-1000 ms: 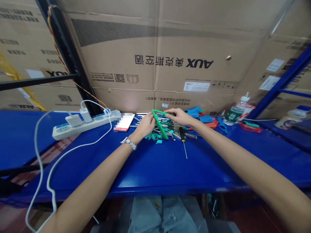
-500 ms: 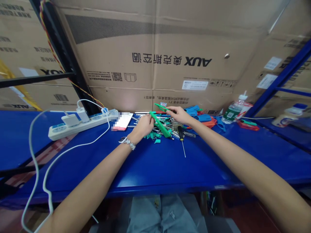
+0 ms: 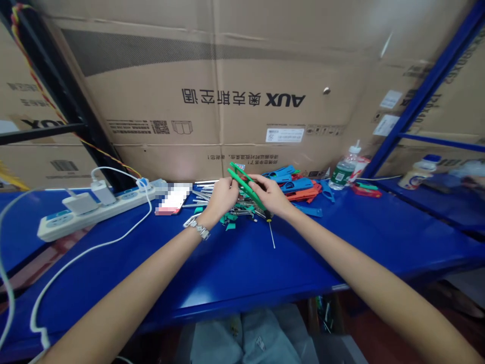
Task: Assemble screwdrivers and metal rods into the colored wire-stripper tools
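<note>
My left hand (image 3: 225, 198) is closed, pinching one end of a long green plastic clip half (image 3: 248, 190). Opposite it, my right hand (image 3: 272, 195) has its fingers around a second green clip half (image 3: 235, 166), which lies close along the first. Whether the two halves touch is hard to make out. Beneath both hands spreads a pile of metal rods and springs (image 3: 202, 193), with small teal plastic bits (image 3: 230, 225) at its front edge. A screwdriver (image 3: 272, 235) lies just below my right hand, its handle mostly covered.
Blue clips (image 3: 297, 185) and orange clips (image 3: 307, 194) are heaped to the right. Farther right stand a water bottle (image 3: 343, 169) and a blue-capped bottle (image 3: 419, 172). On the left are a phone-like white slab (image 3: 178, 196) and a power strip (image 3: 56, 222) with cables. Cardboard (image 3: 242, 60) walls the back.
My hands have come closer together, bringing the two green halves alongside each other. The right hand moved down and now covers much of the screwdriver handle. The view has swung to the right.
</note>
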{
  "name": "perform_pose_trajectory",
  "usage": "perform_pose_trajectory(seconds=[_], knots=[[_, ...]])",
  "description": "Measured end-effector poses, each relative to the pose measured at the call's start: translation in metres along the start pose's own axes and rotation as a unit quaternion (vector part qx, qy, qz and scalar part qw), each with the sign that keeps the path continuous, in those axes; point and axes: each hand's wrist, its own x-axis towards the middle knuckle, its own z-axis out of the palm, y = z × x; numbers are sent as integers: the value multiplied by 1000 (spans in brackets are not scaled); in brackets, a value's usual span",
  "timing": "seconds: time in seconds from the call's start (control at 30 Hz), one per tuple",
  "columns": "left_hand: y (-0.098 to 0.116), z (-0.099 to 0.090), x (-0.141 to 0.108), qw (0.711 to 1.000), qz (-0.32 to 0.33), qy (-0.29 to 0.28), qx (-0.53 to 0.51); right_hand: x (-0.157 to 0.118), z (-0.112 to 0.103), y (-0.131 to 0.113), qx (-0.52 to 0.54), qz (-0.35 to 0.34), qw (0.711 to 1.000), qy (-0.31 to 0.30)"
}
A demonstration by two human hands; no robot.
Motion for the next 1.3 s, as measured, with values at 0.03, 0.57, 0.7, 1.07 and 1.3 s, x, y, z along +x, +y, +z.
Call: perform_pose_trajectory(seconds=[0.03,0.57,0.7,1.07,1.3], knots=[[6,7,5,1000,-6,6,-16,-5,1,-4,4,-4,1000,15],[9,57,87,982,121,-134,53,21,-124,43,-365,67,928,-46],[-12,63,112,937,201,-177,222,51,-128,62,-463,50,880,-91],[-12,115,122,940,235,-183,168,47,-137,97,-521,-13,848,-100],[-16,76,110,955,240,-147,92,33,-142,94,-537,3,833,-129]])
